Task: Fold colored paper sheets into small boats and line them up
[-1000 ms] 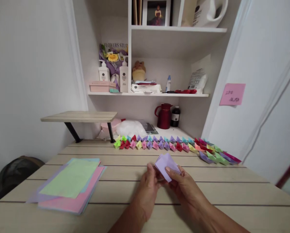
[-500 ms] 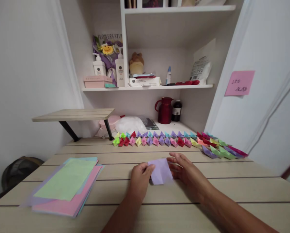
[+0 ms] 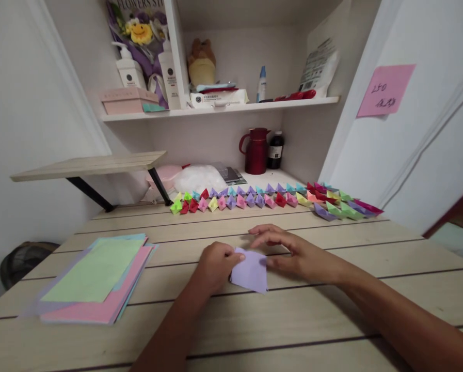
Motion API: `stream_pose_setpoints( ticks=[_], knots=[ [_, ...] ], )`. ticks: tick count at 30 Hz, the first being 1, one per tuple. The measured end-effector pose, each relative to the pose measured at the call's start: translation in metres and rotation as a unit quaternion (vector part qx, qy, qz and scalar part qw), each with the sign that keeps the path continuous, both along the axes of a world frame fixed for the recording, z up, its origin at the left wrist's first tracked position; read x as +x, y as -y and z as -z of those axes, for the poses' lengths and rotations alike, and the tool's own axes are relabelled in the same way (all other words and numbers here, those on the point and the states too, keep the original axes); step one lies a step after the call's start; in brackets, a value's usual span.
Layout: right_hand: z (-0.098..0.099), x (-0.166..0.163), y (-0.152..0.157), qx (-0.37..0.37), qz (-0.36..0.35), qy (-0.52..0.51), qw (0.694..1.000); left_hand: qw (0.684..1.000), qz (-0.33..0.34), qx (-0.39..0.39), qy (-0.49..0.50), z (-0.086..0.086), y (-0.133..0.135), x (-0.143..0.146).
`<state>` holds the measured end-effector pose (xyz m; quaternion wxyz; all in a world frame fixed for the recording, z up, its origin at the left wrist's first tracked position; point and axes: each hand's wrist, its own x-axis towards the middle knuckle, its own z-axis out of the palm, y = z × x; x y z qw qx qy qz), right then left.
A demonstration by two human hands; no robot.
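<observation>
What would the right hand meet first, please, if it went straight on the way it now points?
The right hand would probably meet the purple paper first, then the left hand; depth is unclear.

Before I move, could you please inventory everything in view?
Slatted wood-look table: one, beige, foreground
Open shelving: one, white, behind
Square paper piece: one, purple, centre
Boat-shaped folded papers: many, multicoloured, table's back
Rectangular paper sheets: one stack, green uppermost, left
Black-legged riser: one, beige, back left
Handled jug: one, dark red, back centre
White-capped bottle: one, dark, beside jug
Pump bottles: two, white, shelves' left
Plush-looking toy: one, brown, shelves' centre
Other shelf items: several, mixed, behind
Square note: one, pink, upper right
Left grip (hand): one, bare, pinching paper's left edge
Right grip (hand): one, open, paper's right side
</observation>
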<state>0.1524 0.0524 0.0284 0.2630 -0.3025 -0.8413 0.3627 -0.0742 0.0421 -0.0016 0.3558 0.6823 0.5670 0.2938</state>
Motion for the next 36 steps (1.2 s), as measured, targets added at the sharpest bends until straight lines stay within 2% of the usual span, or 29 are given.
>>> stream_pose_setpoints(
  ticks=[2, 4, 6, 10, 13, 15, 17, 20, 22, 30, 36],
  knots=[
    [-0.002, 0.002, 0.001, 0.009, -0.052, 0.050, 0.997, 0.999, -0.026, 0.027, -0.026, -0.001, -0.001, -0.002],
    [0.000, 0.000, 0.001, 0.036, -0.066, 0.074, 0.994, 0.997, -0.038, 0.048, -0.050, -0.003, -0.001, -0.002],
    [0.003, -0.003, 0.000, 0.070, -0.062, 0.081, 0.992, 0.990, -0.044, 0.088, -0.105, -0.005, 0.000, -0.001],
    [0.012, -0.009, -0.005, 0.125, -0.049, 0.105, 0.985, 0.956, -0.059, 0.163, -0.236, -0.005, 0.002, 0.001],
    [0.016, -0.011, -0.006, 0.158, -0.029, 0.123, 0.979, 0.946, -0.078, 0.197, -0.244, -0.001, 0.002, 0.001],
    [0.018, -0.011, -0.006, 0.169, -0.017, 0.128, 0.977, 0.945, -0.053, 0.232, -0.223, -0.001, 0.002, 0.001],
    [0.020, -0.012, -0.007, 0.173, -0.010, 0.125, 0.977, 0.943, 0.010, 0.262, -0.205, -0.003, 0.003, 0.002],
    [0.021, -0.015, -0.009, 0.173, -0.007, 0.103, 0.980, 0.946, 0.101, 0.239, -0.192, -0.008, 0.006, 0.003],
    [0.021, -0.017, -0.010, 0.171, 0.002, 0.089, 0.981, 0.953, 0.124, 0.207, -0.182, -0.010, 0.007, 0.001],
    [0.029, -0.029, -0.016, 0.169, 0.084, 0.099, 0.977, 0.971, 0.097, 0.170, -0.138, -0.011, 0.007, -0.012],
    [0.034, -0.032, -0.019, 0.135, 0.125, 0.085, 0.979, 0.977, 0.030, 0.171, -0.122, -0.005, 0.008, -0.009]
  ],
)
